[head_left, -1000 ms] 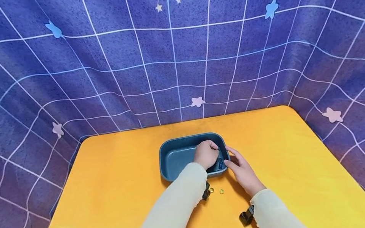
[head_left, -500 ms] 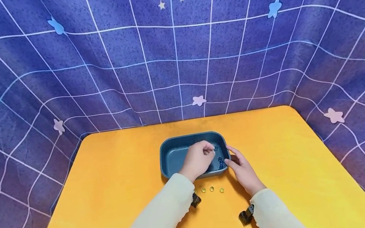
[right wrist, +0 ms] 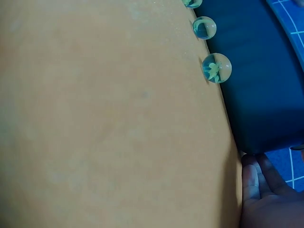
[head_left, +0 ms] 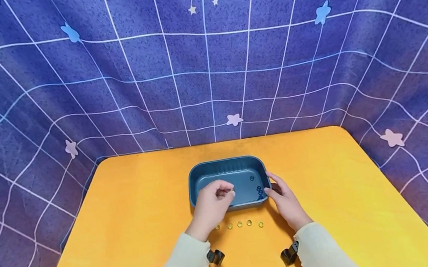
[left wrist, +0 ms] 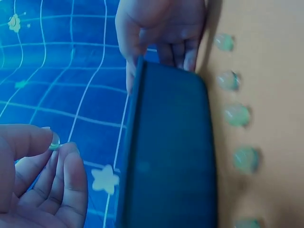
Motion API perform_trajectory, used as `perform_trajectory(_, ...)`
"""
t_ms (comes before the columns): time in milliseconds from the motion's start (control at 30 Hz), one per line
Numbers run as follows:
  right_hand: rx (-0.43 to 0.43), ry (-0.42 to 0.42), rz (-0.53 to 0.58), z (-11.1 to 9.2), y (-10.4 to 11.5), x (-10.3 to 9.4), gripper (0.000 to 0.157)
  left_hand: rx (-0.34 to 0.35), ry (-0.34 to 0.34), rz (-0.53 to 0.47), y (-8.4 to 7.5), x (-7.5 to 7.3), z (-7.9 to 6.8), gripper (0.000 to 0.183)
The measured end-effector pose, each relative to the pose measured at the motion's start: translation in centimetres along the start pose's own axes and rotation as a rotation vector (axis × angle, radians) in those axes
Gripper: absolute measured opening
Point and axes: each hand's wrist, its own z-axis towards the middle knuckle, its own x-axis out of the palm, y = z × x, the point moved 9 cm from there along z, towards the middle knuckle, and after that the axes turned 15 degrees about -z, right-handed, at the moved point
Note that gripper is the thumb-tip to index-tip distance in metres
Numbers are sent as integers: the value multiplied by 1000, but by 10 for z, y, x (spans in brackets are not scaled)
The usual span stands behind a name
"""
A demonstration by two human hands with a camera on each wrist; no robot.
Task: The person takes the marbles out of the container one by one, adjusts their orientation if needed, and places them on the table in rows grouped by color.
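My left hand is over the front left of a dark blue plastic basin. Between its thumb and a finger it pinches a small clear glass marble. My right hand grips the basin's right end, thumb at the rim and fingers around the outside. Inside the basin, several marbles cluster in the near right corner, and a single marble sits farther back. Outside, along the basin's near side, a row of several yellowish clear marbles lies on the table. In the right wrist view, a marble shows a leaf-like pattern.
The yellow table extends around the basin. Behind it and at both sides hangs a blue-purple gridded curtain with stars. A small black camera is strapped at each wrist.
My left hand has moved left from the basin's right side, toward its front left, pinching a marble. The table's row of marbles shows more fully. My right hand stays at the basin's end.
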Motion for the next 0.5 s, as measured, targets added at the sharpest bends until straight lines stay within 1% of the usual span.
perform_trajectory(100, -8, 4, 7, 0, -1, 0, 51, -24, -25, -36, 10, -15, -12, 11)
perform_trajectory(233, -11, -1, 8, 1, -1, 0, 51, -87, -65, -137, 25, -34, -25, 12)
perform_trajectory(333, -10, -4, 3, 1, -1, 0, 51, -122, -109, -206, 33, -50, -34, 14)
perform_trajectory(400, -12, -7, -1, 1, 0, 0, 52, -130, -141, -222, 36, -60, -39, 14)
perform_trajectory(500, -14, -5, -1, 1, 0, 1, 52, -131, -187, -201, 38, -76, -46, 14)
